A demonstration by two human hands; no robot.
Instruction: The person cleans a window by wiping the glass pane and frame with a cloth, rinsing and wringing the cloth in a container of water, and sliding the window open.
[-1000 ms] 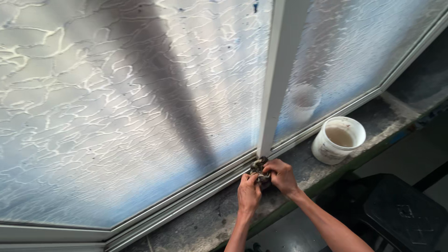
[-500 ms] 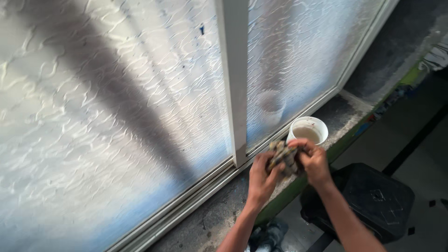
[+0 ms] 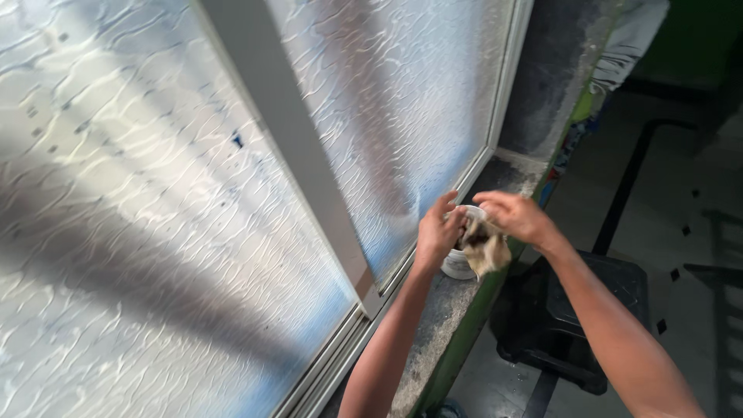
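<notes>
A dirty, crumpled rag (image 3: 485, 246) hangs between my two hands, lifted off the sill. My left hand (image 3: 438, 231) grips its left side and my right hand (image 3: 517, 217) grips its top from the right. Just behind and below the rag stands a small white bucket (image 3: 457, 265) on the grey concrete window sill (image 3: 441, 325); the hands and the rag hide most of it. To the left rises a textured frosted glass window (image 3: 155, 217) with a white frame post (image 3: 290, 147).
A black plastic stool (image 3: 596, 310) stands on the dark floor right of the sill. The sill's front edge is painted green. A dark wall patch sits at the window's far end.
Both hands lifted the rag from the base of the frame post and carried it right, over the bucket. The camera view swung, so the window now runs steeply across the picture.
</notes>
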